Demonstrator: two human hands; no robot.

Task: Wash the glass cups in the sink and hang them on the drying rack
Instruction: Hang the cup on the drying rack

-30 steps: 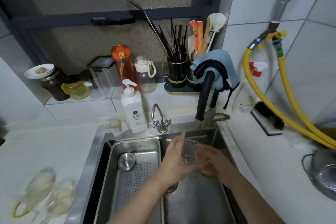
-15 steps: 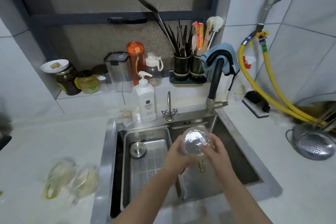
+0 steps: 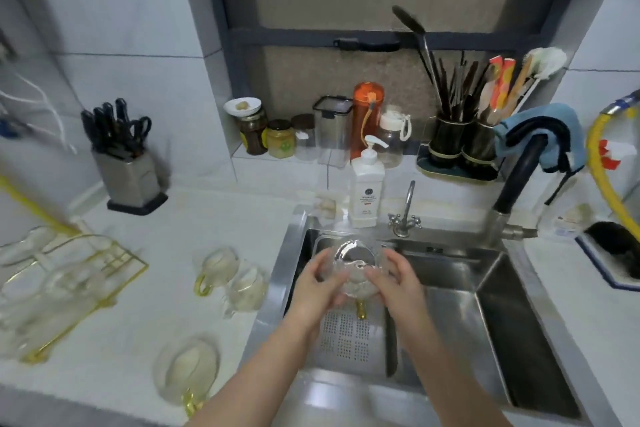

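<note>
A clear glass cup (image 3: pixel 355 265) with a gold handle pointing down is held above the left part of the steel sink (image 3: pixel 485 291), its mouth turned towards me. My left hand (image 3: pixel 320 282) grips its left side and my right hand (image 3: pixel 394 279) grips its right side. On the white counter to the left lie two glass cups (image 3: pixel 230 276) side by side and a third glass cup (image 3: pixel 188 369) nearer to me. At the far left stands the gold wire drying rack (image 3: pixel 72 284) with clear glasses on it, blurred.
A perforated steel tray (image 3: pixel 346 333) sits in the sink's left half. Behind the sink stand a soap bottle (image 3: pixel 367 192), a small tap (image 3: pixel 407 210) and a black faucet (image 3: pixel 516 180) draped with a blue cloth. A knife block (image 3: pixel 126 166) stands at the back left.
The view has swung left, bringing the counter, knife block and drying rack into sight. Both hands have carried the cup leftwards from the sink's right basin to above the tray.
</note>
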